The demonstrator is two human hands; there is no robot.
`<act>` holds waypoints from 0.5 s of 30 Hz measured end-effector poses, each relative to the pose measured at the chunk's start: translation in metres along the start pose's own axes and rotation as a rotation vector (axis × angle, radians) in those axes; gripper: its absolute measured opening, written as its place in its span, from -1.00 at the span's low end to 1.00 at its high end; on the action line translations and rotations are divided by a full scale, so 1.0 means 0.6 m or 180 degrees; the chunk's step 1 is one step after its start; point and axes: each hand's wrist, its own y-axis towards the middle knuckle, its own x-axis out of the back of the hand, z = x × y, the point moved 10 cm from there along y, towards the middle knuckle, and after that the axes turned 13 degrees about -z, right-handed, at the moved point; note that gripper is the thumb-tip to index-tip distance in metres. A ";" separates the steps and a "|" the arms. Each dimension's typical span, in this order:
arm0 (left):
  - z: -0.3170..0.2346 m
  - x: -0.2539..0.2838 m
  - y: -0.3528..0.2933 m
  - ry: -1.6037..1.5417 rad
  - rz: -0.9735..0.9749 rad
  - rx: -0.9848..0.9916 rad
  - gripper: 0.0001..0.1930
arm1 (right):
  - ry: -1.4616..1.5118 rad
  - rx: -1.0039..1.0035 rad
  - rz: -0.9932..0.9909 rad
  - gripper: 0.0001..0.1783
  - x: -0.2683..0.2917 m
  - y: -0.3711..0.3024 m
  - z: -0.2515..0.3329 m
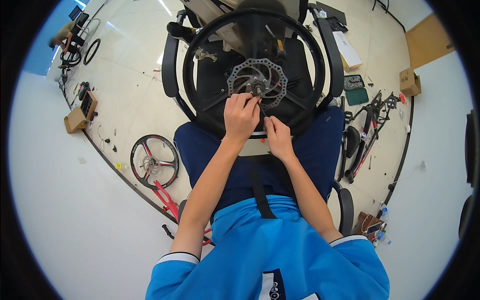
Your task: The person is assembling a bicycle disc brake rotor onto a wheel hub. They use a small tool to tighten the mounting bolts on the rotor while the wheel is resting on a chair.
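A black wheel (311, 39) rests across my lap and a chair seat, with a silver disc brake rotor (278, 74) facing up around its hub. My right hand (278, 136) is closed on the lower end of a thin dark hex key (263, 109). Just below the hub axle, my left hand (241, 116) pinches at the key's upper end, against the rotor. Its fingertips hide the key's tip and whatever that tip meets.
The black office chair (170, 70) stands in front, holding an orange-and-black tool (280, 49). A spoked wheel (154, 162) and red frame (167, 200) lie left. Right are another bike frame (367, 131), a tool case (356, 96) and a carton (410, 82). A person (65, 35) works far left.
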 end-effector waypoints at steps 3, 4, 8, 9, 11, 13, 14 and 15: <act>-0.001 -0.001 -0.001 0.0040 -0.0051 0.0045 -0.82 | 0.0023 -0.0107 0.0051 -0.60 -0.003 -0.004 -0.006; -0.001 -0.003 0.003 0.0044 -0.0078 0.0040 -0.83 | 0.0074 -0.0121 0.0055 -0.60 -0.006 -0.001 -0.007; -0.006 -0.010 0.002 -0.0004 -0.0025 0.0050 -0.84 | 0.0173 -0.0160 0.0022 -0.58 -0.007 -0.005 -0.014; -0.005 -0.012 0.006 0.0011 -0.0030 0.0042 -0.85 | 0.0175 -0.0110 0.0000 -0.57 -0.006 -0.002 -0.013; -0.004 -0.013 0.009 0.0038 0.0003 0.0050 -0.86 | 0.0263 -0.0292 0.0078 -0.56 -0.008 0.002 -0.019; -0.005 -0.017 0.011 0.0031 0.0006 0.0014 -0.87 | 0.0420 -0.0478 0.0159 -0.56 -0.012 0.002 -0.030; -0.005 -0.018 0.011 0.0037 0.0048 -0.0006 -0.87 | 0.0532 -0.0572 0.0201 -0.55 -0.016 0.001 -0.040; -0.005 -0.019 0.012 0.0044 0.0090 -0.0025 -0.86 | 0.0645 -0.0666 0.0244 -0.55 -0.019 -0.001 -0.048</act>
